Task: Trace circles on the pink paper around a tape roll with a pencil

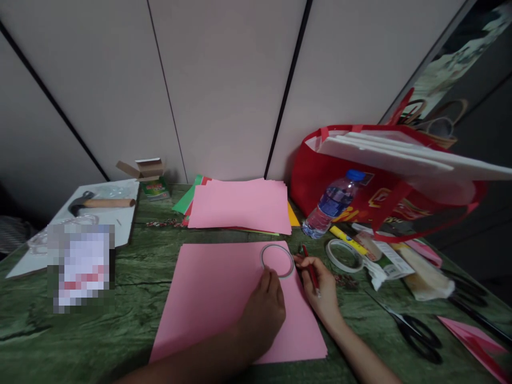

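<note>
Pink paper sheets (212,298) lie stacked in front of me. A thin grey ring (262,255) rests flat near the top right corner of the top sheet. With its fingertips pinched together, my left hand (264,309) grips the ring's near edge. My right hand (323,285) is closed around a red pen (313,274), at the right edge of the paper beside the ring. The pen points up and away, and its tip is too small to make out. Right of that hand lies a white roll of tape (334,264).
Behind is more coloured paper (240,205). To the right are a water bottle (334,205), a red bag (316,170), a yellow glue stick (348,240) and scissors (416,330). A hammer (108,203) on a white board (128,189) and a small box (156,189) stand left.
</note>
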The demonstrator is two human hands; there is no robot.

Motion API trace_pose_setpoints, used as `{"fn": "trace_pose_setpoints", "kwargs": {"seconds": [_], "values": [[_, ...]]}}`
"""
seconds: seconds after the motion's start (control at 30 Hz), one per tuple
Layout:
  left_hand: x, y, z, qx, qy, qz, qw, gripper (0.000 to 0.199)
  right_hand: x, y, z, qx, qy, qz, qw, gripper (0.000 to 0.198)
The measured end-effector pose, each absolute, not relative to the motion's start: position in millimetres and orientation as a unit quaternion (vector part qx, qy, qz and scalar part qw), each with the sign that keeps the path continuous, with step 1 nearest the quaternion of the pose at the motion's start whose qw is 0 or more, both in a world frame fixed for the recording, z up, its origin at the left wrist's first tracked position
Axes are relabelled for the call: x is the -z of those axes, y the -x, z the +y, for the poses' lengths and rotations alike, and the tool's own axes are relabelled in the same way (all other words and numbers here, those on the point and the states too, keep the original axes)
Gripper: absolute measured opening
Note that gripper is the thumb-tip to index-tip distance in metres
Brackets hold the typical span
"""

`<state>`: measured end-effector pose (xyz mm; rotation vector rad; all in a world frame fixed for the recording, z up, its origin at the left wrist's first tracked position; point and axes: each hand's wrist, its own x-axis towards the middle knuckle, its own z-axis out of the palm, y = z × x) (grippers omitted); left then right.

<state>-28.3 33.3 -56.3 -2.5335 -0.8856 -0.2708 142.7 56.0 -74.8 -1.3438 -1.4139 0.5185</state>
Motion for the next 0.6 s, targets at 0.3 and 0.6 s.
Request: {"fn": "trace_pose_setpoints", "kwargs": {"seconds": [0.3, 0.6], "values": [[56.7, 28.5, 33.0, 0.092, 0.918, -0.321, 0.212, 0.042, 71.5, -138.0, 53.2, -0.195, 0.583, -0.594, 0.519, 0.003], [60.0, 28.0, 33.2, 0.087, 0.918, -0.319, 0.218, 0.042, 72.2, -137.6, 54.4, -0.204, 0.574, -0.598, 0.521, 0.004]]}}
